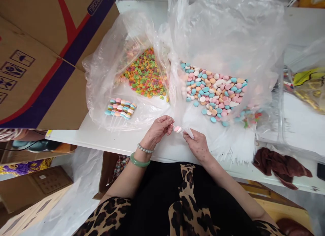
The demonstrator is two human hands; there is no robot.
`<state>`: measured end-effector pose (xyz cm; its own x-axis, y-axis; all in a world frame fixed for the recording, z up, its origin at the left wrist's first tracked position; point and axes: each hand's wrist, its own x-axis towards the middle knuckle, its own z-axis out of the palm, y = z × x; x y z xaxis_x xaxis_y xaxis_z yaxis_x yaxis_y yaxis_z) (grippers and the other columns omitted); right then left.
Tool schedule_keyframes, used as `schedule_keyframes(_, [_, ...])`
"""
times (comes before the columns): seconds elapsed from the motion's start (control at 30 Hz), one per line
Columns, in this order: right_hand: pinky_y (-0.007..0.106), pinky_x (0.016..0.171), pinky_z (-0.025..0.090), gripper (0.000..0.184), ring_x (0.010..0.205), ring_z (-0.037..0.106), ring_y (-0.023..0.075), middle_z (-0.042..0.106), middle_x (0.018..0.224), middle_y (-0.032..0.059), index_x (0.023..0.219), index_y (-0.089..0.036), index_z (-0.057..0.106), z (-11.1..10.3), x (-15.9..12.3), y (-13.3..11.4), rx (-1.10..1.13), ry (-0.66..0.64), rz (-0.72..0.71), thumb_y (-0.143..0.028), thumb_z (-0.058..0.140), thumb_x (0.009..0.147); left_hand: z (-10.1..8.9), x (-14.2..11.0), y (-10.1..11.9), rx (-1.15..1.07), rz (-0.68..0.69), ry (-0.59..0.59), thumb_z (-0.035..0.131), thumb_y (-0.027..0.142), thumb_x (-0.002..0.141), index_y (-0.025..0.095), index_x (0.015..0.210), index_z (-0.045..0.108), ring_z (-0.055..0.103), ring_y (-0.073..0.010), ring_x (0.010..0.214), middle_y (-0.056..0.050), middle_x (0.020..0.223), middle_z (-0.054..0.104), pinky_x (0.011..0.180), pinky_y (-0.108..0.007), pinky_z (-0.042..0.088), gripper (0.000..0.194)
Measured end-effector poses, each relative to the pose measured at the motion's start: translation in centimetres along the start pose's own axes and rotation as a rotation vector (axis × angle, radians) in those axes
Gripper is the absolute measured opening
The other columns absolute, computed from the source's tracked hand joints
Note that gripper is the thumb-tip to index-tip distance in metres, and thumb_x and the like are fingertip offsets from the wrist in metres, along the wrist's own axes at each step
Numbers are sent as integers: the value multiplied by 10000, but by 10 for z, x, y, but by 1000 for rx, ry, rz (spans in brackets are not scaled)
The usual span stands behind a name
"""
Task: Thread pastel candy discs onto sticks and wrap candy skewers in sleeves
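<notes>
Pinched in my left hand (162, 128) is a thin stick, with pink and white candies (177, 129) at its end between my two hands. My right hand (196, 144) has its fingers closed on a small piece of whitish clear plastic (189, 132), which looks like a small bag. Beyond my left hand, several candy sticks (120, 109) lie side by side. Behind them an open plastic bag holds small colourful ring candies (147, 75). Pastel pink, blue, white and orange round candies (215, 90) spill from a larger clear bag (228, 29) ahead of my right hand.
A large cardboard box (48, 60) stands at the left of the white table (101, 137). Clear plastic sleeves (233, 148) lie right of my right hand. Further right are a brown cloth (279, 165) and a yellow package (309, 83).
</notes>
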<state>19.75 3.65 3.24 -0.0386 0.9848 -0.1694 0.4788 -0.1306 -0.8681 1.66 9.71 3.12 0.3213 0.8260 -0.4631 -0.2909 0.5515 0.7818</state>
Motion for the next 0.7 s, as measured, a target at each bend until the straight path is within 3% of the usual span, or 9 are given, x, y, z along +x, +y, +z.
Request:
schedule_keyframes(0.43, [265,617,382,172,626,528,170,566,645,-17,740,-234,612,-3,-3,4,-73,-21,-18,-307,501,848,-5,-1,-8,-39,-34,-20,754,405,699,152,753,580,475,-68,396,32,537,560,399,-195,307,312])
schedule_keyframes(0.57, [274,647,389,198,677,551,186,604,701,7,747,-236,617,-2,-5,6,-162,-42,-99,-282,467,866,-6,-2,-7,16,-43,-19,763,370,684,153,714,581,462,-63,388,31,521,555,402,-193,301,285])
schedule_keyframes(0.7, [285,684,399,199,732,573,202,629,756,35,819,-233,639,6,-5,1,-164,20,-148,-259,449,871,2,1,-16,49,-30,-35,776,331,657,140,665,584,433,-53,383,27,510,534,391,-193,268,272])
